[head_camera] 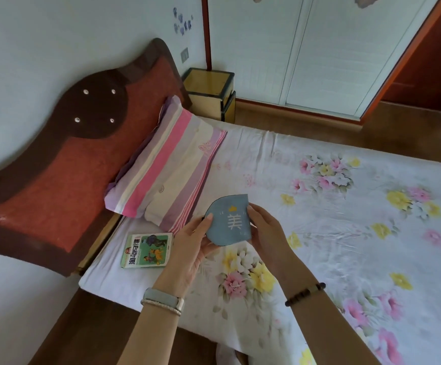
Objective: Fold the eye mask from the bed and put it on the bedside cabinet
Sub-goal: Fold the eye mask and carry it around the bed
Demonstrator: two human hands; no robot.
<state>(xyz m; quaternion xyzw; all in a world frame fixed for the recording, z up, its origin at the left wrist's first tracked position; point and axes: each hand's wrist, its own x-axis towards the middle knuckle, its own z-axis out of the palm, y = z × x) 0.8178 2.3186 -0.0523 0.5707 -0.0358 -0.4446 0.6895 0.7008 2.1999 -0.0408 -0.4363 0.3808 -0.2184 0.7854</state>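
Note:
The eye mask (228,219) is blue-grey with a white character and a small yellow mark on it. It is folded in half and held up above the bed (345,233). My left hand (191,248) grips its left and lower edge, thumb on the front. My right hand (266,233) pinches its right edge. The bedside cabinet (208,90), yellow wood with dark trim, stands on the far side of the bed beside the headboard; its top is bare.
A striped pink and purple pillow (169,164) lies at the head of the bed. A green book (147,250) lies on the sheet near my left hand. The red-brown headboard (64,167) is on the left; a white wardrobe (319,48) and wooden floor lie beyond.

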